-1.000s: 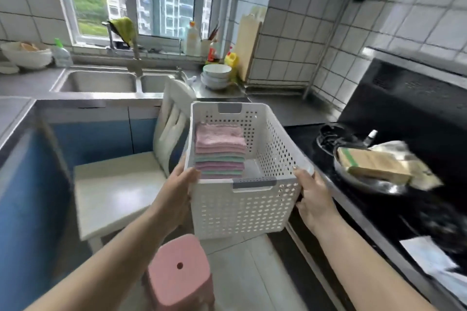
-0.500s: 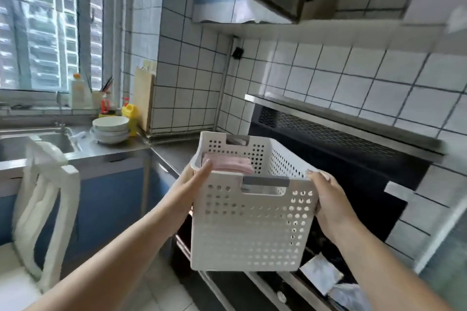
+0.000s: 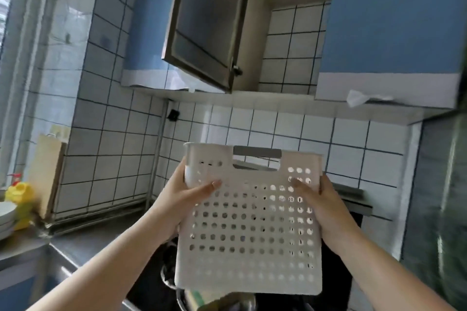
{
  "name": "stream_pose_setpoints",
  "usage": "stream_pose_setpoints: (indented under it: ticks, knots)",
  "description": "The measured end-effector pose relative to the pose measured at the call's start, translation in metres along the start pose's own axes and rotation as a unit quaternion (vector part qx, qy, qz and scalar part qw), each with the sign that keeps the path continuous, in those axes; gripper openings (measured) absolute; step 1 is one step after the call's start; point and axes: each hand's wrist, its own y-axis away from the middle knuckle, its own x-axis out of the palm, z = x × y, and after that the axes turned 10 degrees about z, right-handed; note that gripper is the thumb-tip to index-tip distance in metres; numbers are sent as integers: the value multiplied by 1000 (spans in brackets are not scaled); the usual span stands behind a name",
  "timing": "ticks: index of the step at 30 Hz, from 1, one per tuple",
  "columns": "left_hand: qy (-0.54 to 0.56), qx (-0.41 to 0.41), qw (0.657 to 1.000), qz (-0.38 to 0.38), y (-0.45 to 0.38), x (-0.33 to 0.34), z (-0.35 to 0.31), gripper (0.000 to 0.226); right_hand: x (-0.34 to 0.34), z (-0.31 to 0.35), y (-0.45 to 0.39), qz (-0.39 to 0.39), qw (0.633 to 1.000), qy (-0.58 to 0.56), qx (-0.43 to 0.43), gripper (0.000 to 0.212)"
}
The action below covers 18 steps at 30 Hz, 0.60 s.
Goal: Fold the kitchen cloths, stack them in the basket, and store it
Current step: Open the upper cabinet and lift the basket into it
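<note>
A white perforated plastic basket [image 3: 250,255] with a grey handle is held up at chest height, its near wall facing me. My left hand [image 3: 184,199] grips its left side, thumb across the front. My right hand [image 3: 321,207] grips its right side. The folded cloths inside are hidden behind the basket wall. Above and beyond the basket a wall cabinet [image 3: 285,40] stands with its door [image 3: 202,20] swung open to the left; its inside shows a tiled back wall.
Below the basket lies a dark stove [image 3: 151,283] with a pan [image 3: 202,300]. A steel counter [image 3: 83,237] runs left, with a cutting board [image 3: 46,174], a yellow bottle [image 3: 21,199] and stacked bowls [image 3: 6,217]. Blue closed cabinets [image 3: 389,28] flank the open one.
The basket has risen from waist height over the stool to chest height in front of the stove wall. My view has tilted upward, bringing the open wall cabinet into sight; the cloths are now hidden.
</note>
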Motion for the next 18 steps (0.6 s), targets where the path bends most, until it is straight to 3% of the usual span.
stream_pose_setpoints:
  ticks: [5,10,12,18]
  knots:
    - [-9,28,999,37,-60,-17,-25,43,3,37,-40,-3,996,41,-74,46]
    - [-51,82,989,115,-118,-39,-79,71,6,87,-86,16,985,94,-147,75]
    - [-62,107,985,121,-140,-44,-103,68,9,110,-108,13,981,102,-167,84]
    - [-97,170,973,123,-197,-52,-167,60,14,179,-162,-4,967,105,-233,52]
